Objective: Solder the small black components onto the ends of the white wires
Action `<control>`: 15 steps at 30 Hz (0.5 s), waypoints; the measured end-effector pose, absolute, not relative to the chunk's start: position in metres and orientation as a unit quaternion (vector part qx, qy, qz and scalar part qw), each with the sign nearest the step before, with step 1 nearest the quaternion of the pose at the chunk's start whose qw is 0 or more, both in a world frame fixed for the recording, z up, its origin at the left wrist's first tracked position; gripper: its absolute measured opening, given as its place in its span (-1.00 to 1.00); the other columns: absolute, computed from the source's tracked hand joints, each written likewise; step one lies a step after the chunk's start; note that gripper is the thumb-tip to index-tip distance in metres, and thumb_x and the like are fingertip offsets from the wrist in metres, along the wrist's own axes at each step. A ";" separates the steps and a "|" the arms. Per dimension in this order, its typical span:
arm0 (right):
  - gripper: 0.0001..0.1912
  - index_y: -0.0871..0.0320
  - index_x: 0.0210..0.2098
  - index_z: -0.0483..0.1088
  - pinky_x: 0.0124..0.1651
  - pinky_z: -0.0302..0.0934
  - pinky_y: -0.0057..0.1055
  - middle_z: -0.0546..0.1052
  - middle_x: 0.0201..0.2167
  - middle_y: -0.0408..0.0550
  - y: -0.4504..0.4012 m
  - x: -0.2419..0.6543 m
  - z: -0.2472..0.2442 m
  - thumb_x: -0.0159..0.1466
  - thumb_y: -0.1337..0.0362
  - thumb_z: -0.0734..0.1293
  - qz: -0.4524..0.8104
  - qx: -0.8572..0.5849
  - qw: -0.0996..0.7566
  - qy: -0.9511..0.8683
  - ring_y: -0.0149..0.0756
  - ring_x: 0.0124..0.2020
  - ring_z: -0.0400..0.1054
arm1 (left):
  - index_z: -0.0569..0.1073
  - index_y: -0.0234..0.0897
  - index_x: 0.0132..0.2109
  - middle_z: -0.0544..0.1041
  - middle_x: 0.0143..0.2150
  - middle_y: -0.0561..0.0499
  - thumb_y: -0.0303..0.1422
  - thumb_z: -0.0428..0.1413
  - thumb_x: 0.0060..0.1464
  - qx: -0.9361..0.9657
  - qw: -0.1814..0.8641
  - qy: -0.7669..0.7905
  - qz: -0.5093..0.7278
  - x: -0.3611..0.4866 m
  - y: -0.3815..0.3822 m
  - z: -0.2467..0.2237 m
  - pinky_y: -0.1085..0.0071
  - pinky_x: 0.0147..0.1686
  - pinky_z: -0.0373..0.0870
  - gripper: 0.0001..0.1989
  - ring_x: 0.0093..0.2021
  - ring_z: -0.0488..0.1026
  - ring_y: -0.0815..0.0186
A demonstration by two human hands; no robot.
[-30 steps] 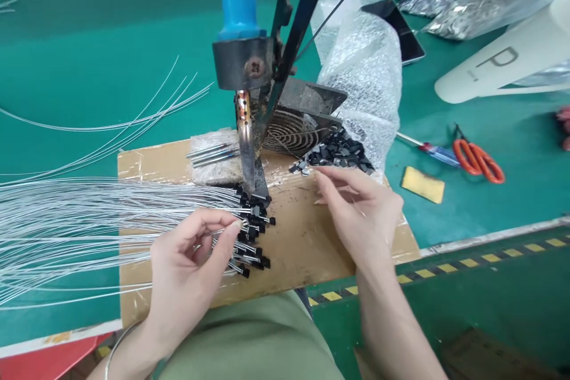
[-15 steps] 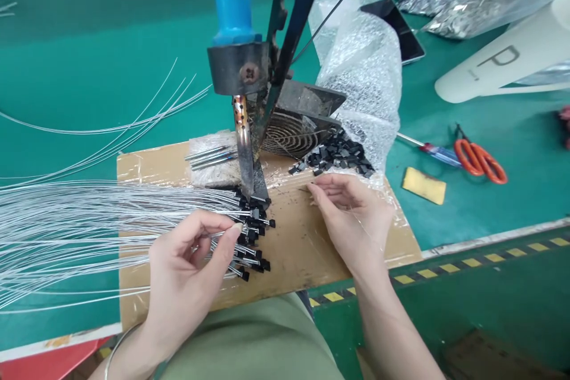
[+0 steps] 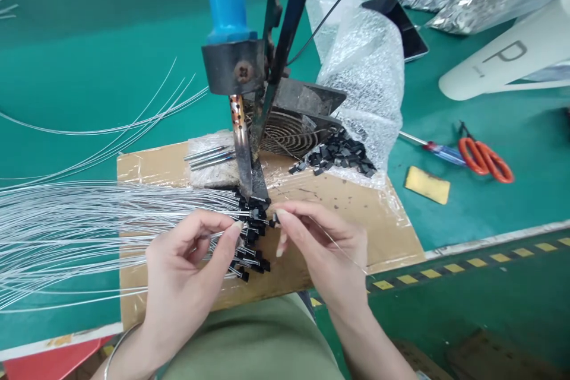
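Note:
My left hand (image 3: 191, 267) is closed in a pinch on the tip of a thin white cable, mostly hidden by the fingers, above a bundle of white cables (image 3: 146, 196) with black connectors (image 3: 249, 234) on their ends. Opposite it, my right hand (image 3: 323, 249) pinches a small black connector (image 3: 275, 218) between thumb and forefinger. A fine wire (image 3: 342, 249) trails back across that hand. The fingertips of both hands are a short gap apart. Just above them, the bit of a soldering iron (image 3: 243, 154) with a blue handle points down from a black stand (image 3: 285, 18).
Loose black connectors (image 3: 342, 154) lie heaped by a fan (image 3: 289, 130) at the back of the cardboard (image 3: 307, 190). Rightward are bubble wrap (image 3: 365, 59), a yellow sponge (image 3: 427, 185), a screwdriver (image 3: 445, 153), orange scissors (image 3: 485, 159) and a white cup (image 3: 499, 59).
My right hand has moved left and slightly down, away from the connector heap, bringing the small black piece close to my left fingertips. My left hand has hardly moved.

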State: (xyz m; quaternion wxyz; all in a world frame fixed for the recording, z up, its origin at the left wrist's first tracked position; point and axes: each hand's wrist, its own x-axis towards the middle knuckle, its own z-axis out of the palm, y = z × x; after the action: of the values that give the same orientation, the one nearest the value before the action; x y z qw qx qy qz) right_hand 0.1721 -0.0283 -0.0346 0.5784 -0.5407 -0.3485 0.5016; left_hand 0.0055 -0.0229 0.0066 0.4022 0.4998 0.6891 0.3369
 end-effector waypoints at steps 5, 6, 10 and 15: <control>-0.82 -0.02 -0.23 0.74 -0.48 0.42 -0.61 0.59 -0.48 -0.21 -0.028 0.160 -0.033 0.30 0.40 0.51 0.553 -0.504 0.575 -0.330 -0.53 -0.59 0.45 | 0.62 -0.18 -0.30 0.68 -0.32 0.07 -0.31 0.30 0.19 0.526 0.429 0.648 0.345 0.001 -0.020 0.005 0.47 -0.49 0.29 -0.90 -0.40 0.52 0.36; -0.83 -0.02 -0.23 0.75 -0.49 0.42 -0.61 0.58 -0.48 -0.20 -0.028 0.158 -0.033 0.30 0.39 0.52 0.559 -0.499 0.576 -0.326 -0.53 -0.59 0.44 | 0.62 -0.18 -0.30 0.69 -0.30 0.07 -0.33 0.30 0.20 0.531 0.441 0.635 0.346 0.001 -0.019 0.005 0.48 -0.49 0.31 -0.91 -0.39 0.53 0.36; -0.84 -0.02 -0.26 0.75 -0.53 0.42 -0.60 0.61 -0.43 -0.17 -0.027 0.153 -0.034 0.27 0.39 0.54 0.570 -0.494 0.576 -0.316 -0.52 -0.61 0.43 | 0.61 -0.19 -0.30 0.70 -0.26 0.05 -0.38 0.29 0.21 0.531 0.466 0.615 0.349 0.000 -0.018 0.007 0.52 -0.45 0.39 -0.91 -0.35 0.57 0.36; -0.83 -0.01 -0.27 0.76 -0.56 0.42 -0.57 0.64 -0.42 -0.14 -0.027 0.152 -0.029 0.26 0.40 0.52 0.558 -0.505 0.572 -0.327 -0.49 -0.62 0.42 | 0.61 -0.19 -0.31 0.70 -0.26 0.06 -0.41 0.30 0.20 0.533 0.459 0.619 0.349 0.001 -0.020 0.009 0.53 -0.44 0.40 -0.91 -0.33 0.58 0.36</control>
State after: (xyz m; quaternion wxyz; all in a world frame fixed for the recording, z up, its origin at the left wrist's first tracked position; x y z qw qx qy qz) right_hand 0.1525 -0.0273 -0.0290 0.5720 -0.5045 -0.3274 0.5577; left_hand 0.0009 -0.0196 0.0087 0.4587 0.5329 0.6194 0.3491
